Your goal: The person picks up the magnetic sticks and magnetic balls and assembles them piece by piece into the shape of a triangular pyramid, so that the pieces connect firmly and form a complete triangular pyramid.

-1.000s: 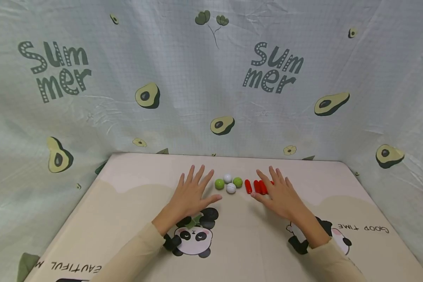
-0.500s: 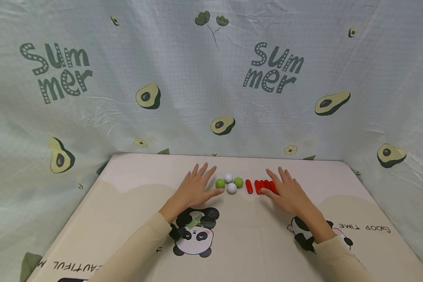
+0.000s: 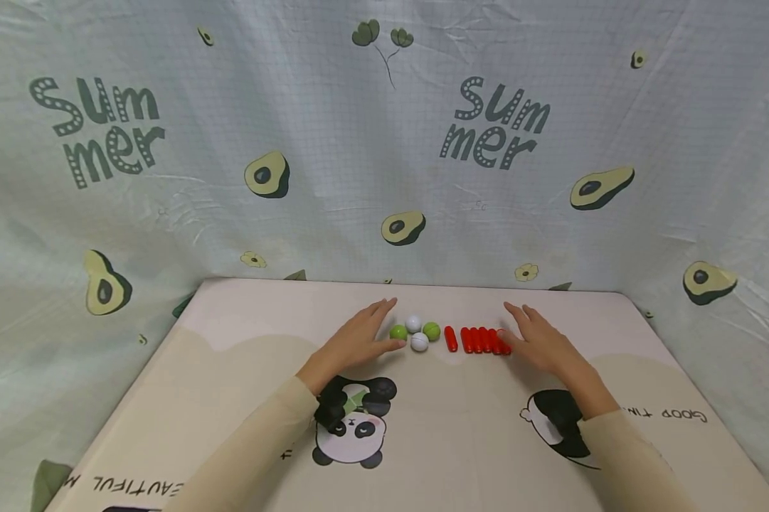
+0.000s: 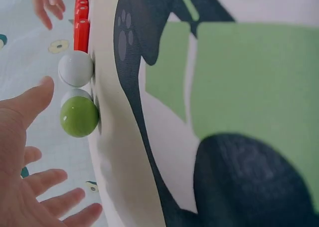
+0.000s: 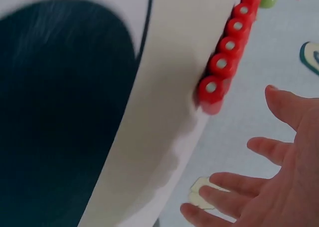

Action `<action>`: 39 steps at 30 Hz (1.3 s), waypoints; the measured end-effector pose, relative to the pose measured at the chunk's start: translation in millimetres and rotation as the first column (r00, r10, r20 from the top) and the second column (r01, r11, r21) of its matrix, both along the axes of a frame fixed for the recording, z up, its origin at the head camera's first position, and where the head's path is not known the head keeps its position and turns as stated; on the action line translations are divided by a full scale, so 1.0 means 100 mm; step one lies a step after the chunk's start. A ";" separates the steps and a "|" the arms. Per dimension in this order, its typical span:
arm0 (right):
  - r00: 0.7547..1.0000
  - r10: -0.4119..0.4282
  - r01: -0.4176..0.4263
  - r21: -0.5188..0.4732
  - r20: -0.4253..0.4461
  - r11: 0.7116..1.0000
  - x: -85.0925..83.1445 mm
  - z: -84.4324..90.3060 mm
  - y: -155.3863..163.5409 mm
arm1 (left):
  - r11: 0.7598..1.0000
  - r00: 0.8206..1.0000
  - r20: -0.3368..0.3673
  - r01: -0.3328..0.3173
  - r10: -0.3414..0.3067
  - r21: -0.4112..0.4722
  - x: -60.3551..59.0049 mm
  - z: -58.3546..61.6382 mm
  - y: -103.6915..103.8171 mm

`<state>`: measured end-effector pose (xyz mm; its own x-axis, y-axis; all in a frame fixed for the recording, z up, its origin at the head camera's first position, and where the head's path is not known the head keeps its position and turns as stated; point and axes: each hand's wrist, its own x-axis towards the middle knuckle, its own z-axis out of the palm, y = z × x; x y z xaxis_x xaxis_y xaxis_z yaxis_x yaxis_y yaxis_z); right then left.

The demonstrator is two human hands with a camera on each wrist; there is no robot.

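My left hand [image 3: 356, 339], fingers straight, now stands edge-on just left of the balls [image 3: 415, 334]; my right hand [image 3: 538, 341], equally flat, has slid off the red pegs [image 3: 480, 340], exposing the row mid-mat [image 3: 243, 384], seemingly arranged.

I see my left hand [image 3: 357, 338] lying on the mat [image 3: 243, 370] with fingers straight, its thumb tip just beside the nearest green ball [image 3: 398, 332]. Beyond that sit two white balls [image 3: 413, 324] and a second green ball [image 3: 432, 331]. My right hand [image 3: 541, 345] rests open too, its thumb side touching the end of a row of red pegs [image 3: 483, 340]; one red peg [image 3: 451, 338] lies slightly apart, toward the balls
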<state>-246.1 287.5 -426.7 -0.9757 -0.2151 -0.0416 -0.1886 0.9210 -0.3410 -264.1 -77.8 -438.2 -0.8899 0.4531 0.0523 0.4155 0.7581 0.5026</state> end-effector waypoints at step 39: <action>0.977 0.038 0.007 -0.213 0.208 0.977 -0.24 -0.07 0.17 | 0.979 0.996 0.048 -0.080 0.072 0.188 -0.11 -0.03 0.16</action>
<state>-269.8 304.4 -433.8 -0.9464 -0.2562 -0.1967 -0.1057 0.8212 -0.5608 -275.0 -61.4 -440.9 -0.9246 0.3692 0.0939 0.3365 0.6762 0.6553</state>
